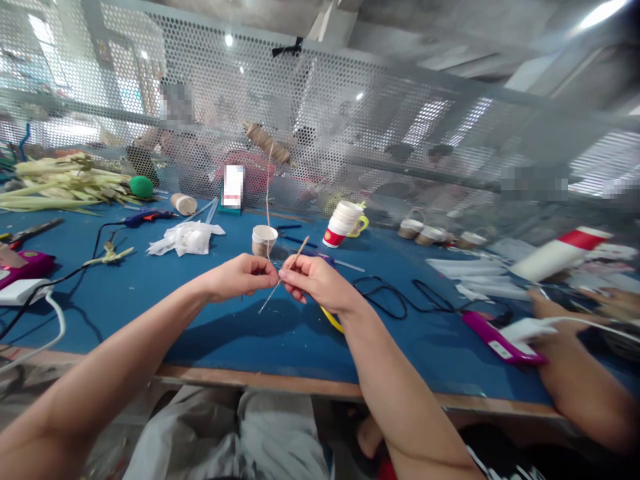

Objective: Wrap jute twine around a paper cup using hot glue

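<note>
My left hand (250, 275) is closed in a pinch at the lower end of a strand of twine (268, 207). That strand runs down from a twine spool (269, 143) hung on the mesh panel. Fingertip to fingertip with it, my right hand (317, 280) pinches a thin brown stick (301, 250) whose upper end pokes out above the fingers. A fine strand (268, 301) sticks out below, between the hands; whether it belongs to the stick is unclear. Just behind my hands stands a small cup (264, 241) with a white rim and brown wrapping.
White crumpled material (187, 238), a glue gun (150, 217) and a phone (233, 187) lie left. Stacked paper cups (343, 223), a black cable (383, 297) and a purple power strip (503, 339) are right. Another person's arm (575, 373) rests at the right edge.
</note>
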`<state>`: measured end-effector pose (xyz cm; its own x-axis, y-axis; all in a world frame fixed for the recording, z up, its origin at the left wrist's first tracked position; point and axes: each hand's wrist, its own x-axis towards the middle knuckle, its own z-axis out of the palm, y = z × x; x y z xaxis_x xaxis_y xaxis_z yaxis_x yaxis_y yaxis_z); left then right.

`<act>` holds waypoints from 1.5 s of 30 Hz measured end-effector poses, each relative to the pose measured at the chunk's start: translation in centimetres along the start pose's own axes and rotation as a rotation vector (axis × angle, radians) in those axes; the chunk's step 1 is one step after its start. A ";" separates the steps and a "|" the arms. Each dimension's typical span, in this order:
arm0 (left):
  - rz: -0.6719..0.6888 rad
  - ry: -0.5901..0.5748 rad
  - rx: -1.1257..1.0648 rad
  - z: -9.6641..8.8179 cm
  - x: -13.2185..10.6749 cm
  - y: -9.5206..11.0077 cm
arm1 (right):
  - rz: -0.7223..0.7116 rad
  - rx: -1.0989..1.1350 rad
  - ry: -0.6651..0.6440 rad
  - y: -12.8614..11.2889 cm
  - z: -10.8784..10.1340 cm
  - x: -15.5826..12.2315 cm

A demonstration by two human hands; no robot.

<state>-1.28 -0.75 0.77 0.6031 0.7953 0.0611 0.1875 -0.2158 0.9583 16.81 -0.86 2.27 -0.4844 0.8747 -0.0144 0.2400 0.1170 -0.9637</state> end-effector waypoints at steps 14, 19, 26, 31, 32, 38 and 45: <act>-0.084 -0.029 -0.302 0.1 -0.1 0.3 | -0.019 0.035 -0.001 -0.1 0.1 -0.1; -0.101 -0.033 -0.342 0.1 0.0 0.3 | -0.023 0.037 -0.013 0.0 0.1 -0.1; -0.066 0.007 -0.308 0.0 0.2 -0.1 | -0.011 -0.003 0.043 0.0 0.4 0.0; -0.074 0.040 -0.264 0.1 0.3 -0.1 | -0.008 -0.014 0.070 0.2 0.5 0.2; -0.076 0.041 -0.260 0.1 0.3 0.0 | -0.009 -0.007 0.063 0.3 0.5 0.3; -0.083 0.055 -0.264 0.2 0.2 0.2 | -0.015 0.012 0.067 0.3 0.5 0.3; -0.090 -0.033 -0.382 -0.1 0.2 -0.1 | -0.031 0.030 0.041 0.2 0.4 0.2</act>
<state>-1.21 -0.50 0.69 0.6233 0.7814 -0.0311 -0.0571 0.0851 0.9947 16.41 -0.88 1.99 -0.4559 0.8897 0.0256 0.2001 0.1304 -0.9711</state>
